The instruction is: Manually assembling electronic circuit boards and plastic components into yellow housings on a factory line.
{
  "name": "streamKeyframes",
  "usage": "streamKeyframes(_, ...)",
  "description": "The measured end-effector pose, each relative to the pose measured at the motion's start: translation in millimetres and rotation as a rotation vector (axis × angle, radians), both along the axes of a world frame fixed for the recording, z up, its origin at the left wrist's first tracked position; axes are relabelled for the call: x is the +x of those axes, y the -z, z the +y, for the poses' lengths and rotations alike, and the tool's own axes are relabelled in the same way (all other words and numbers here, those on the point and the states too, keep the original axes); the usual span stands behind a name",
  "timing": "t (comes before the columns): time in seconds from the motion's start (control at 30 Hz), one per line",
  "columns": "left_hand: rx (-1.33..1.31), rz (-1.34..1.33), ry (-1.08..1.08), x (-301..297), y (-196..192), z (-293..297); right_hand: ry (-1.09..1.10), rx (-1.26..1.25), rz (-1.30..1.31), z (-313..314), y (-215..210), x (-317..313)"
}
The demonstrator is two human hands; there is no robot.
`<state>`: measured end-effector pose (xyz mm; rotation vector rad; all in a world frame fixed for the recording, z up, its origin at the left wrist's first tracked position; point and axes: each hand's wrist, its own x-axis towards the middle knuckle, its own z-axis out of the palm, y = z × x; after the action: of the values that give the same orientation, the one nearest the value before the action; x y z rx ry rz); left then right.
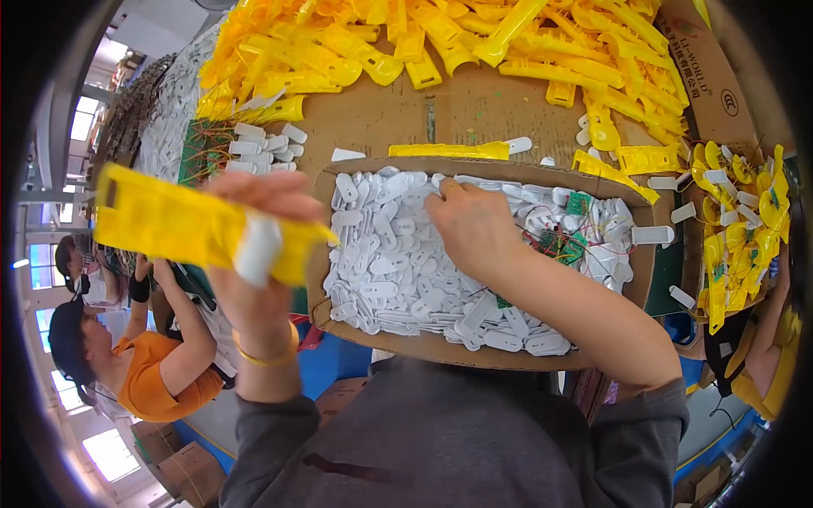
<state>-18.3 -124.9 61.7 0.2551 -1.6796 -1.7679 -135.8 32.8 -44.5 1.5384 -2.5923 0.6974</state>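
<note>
My left hand (pixel 267 196) is raised left of the cardboard box, its fingers closed round a long yellow plastic shell (pixel 165 216). A white plastic piece (pixel 258 250) lies across that shell, against my palm; both are smeared by motion. Over the box, my right hand (pixel 476 229) reaches down into a heap of small white plastic pieces (pixel 385 254). Its fingers are bent and pressed together near the box's far wall, and their tips are partly hidden, so what they pinch cannot be made out. The cardboard box (pixel 457 345) stands right in front of my body.
Green circuit boards with wires (pixel 559 245) lie in the box's right part. Beyond it is a large pile of yellow shells (pixel 474 42). White pieces with wires (pixel 262 148) sit at the left, a carton of yellow parts (pixel 745 229) at the right. A person in orange (pixel 165 372) works at left.
</note>
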Motion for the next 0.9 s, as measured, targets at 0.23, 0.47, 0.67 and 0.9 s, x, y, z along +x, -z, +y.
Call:
streamKeyframes(0.23, 0.879, -0.024, 0.489, 25, 58, 46, -0.137, -0.097, -0.416, 38, -69, 30)
streamKeyframes(0.47, 0.573, -0.431, 0.444, 24, 67, 87, 0.021, -0.714, -1.439, 65, -41, 74)
streamKeyframes(0.67, 0.550, -0.482, 0.479, 31, 75, 98, 0.182, -0.588, -1.546, 79, -47, 72)
streamKeyframes(0.9, 0.564, -0.558, 0.506, 43, 76, 103, 0.231, -0.604, -1.295, 85, -42, 95)
